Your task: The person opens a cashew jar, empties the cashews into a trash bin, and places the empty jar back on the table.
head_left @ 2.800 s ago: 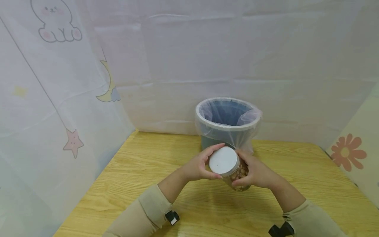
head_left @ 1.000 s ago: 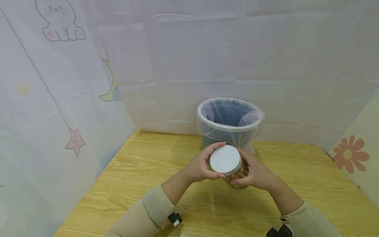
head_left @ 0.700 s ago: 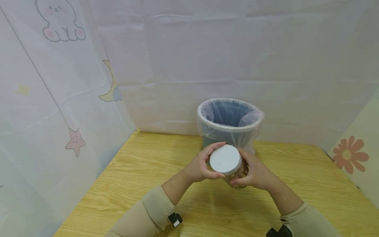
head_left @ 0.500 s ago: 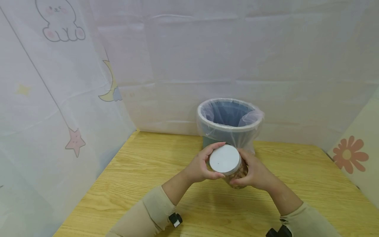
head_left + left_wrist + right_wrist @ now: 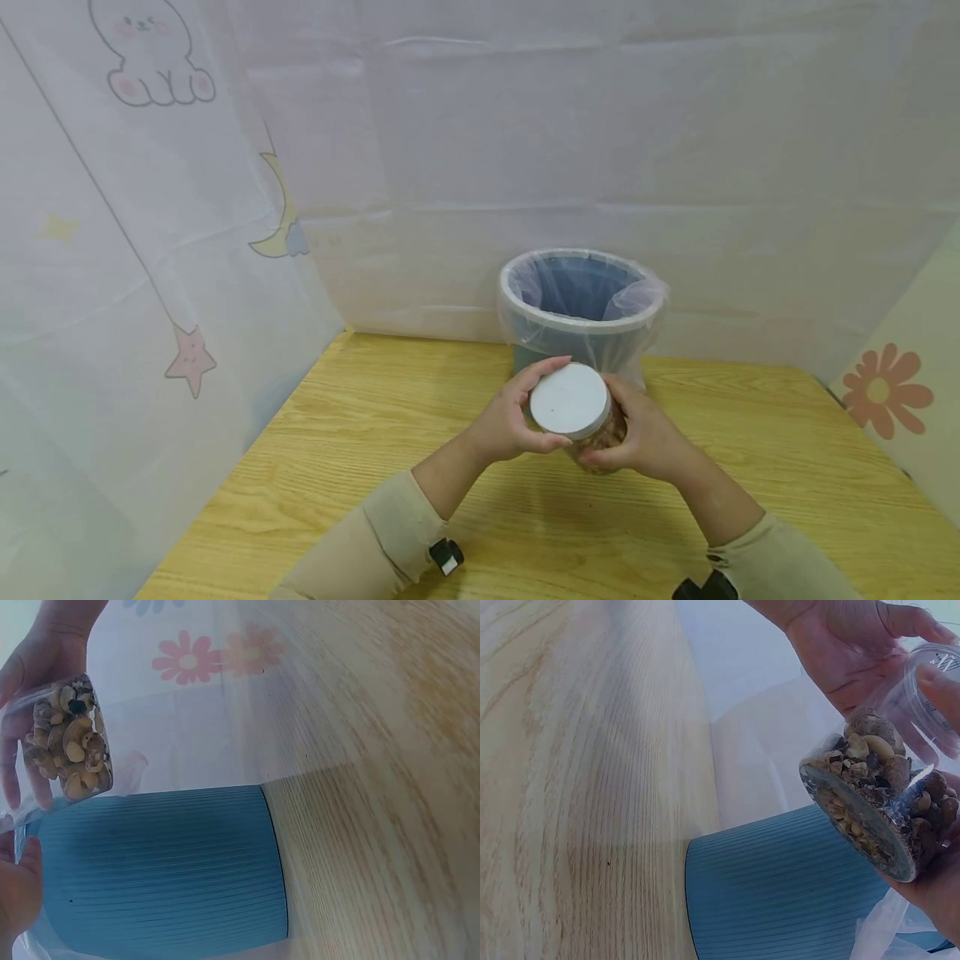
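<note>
Both hands hold a clear jar (image 5: 609, 437) above the table, in front of the bin. Its white lid (image 5: 570, 400) faces up toward the head camera and the jar leans. My left hand (image 5: 510, 421) grips round the lid, thumb on the near side and fingers on the far side. My right hand (image 5: 648, 433) grips the jar body from the right. Nuts (image 5: 889, 761), seen through the clear wall in the right wrist view, fill the lower part. In the left wrist view the nuts (image 5: 75, 742) show too, while the lid is hidden there.
A blue bin (image 5: 581, 333) with a white rim and a clear plastic liner (image 5: 633, 300) stands behind the jar on the wooden table (image 5: 420, 375). Printed curtains (image 5: 450, 150) close in the back and sides.
The jar has risen slightly, and less of its base shows than 2.8 seconds ago. Both hands keep their grip. The head view has shifted a little.
</note>
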The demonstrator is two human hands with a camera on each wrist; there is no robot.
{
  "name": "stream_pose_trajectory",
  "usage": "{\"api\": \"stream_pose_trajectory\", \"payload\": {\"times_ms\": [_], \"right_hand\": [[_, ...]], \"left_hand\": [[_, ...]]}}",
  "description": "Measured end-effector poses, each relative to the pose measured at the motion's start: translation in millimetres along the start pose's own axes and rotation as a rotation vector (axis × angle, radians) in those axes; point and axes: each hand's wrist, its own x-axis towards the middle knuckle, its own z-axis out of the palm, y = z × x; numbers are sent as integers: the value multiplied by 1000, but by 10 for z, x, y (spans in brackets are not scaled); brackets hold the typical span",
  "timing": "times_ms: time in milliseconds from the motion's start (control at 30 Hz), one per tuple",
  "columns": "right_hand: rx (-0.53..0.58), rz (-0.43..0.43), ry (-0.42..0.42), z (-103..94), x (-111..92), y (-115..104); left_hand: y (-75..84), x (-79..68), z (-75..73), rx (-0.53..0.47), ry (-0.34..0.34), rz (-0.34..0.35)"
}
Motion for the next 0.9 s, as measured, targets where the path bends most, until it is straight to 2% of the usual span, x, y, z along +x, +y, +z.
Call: {"api": "stream_pose_trajectory", "payload": {"times_ms": [200,433,500,700,900], "right_hand": [[15,8,16,14,-5,-6],[17,82,43,48,-7,7],[20,99,53,58,-5,8],[14,110,87,85,6,7],[-52,103,139,120,11,4]], "left_hand": [[-27,6,12,6,25,27],[-291,19,42,10,87,33],[-324,25,49,17,105,34],[-335,31,68,25,138,39],[-328,32,92,24,167,-2]]}}
